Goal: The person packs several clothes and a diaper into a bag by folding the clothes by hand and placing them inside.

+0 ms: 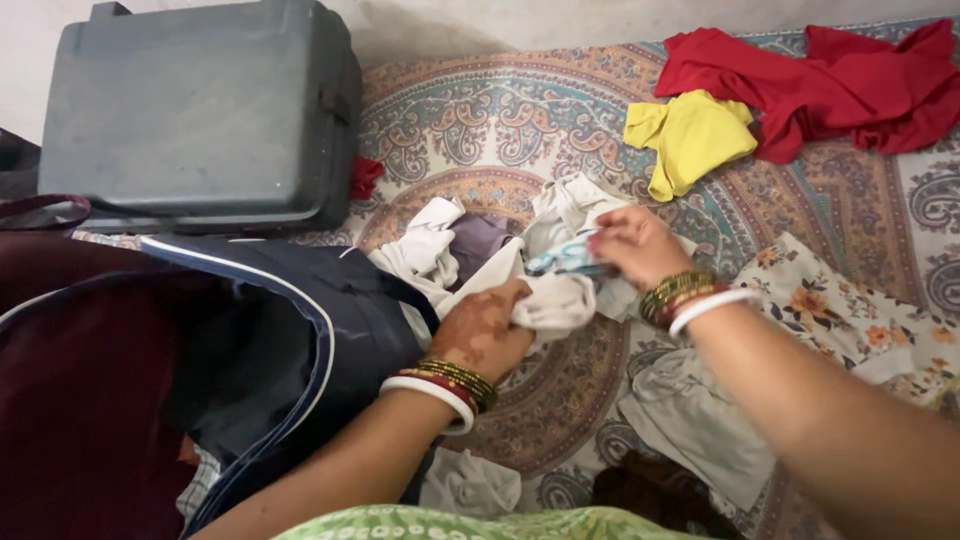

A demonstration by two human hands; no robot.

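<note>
My left hand, with bangles at the wrist, grips a white cloth in the middle of the patterned bedsheet. My right hand, also bangled, pinches the same bundle where a pale blue piece shows. More white cloth and a grey-purple piece lie just behind my hands.
An open dark navy bag with white piping lies at the left. A grey hard case stands at the back left. Red cloth and yellow cloth lie at the back right. A floral fabric and a grey garment lie under my right arm.
</note>
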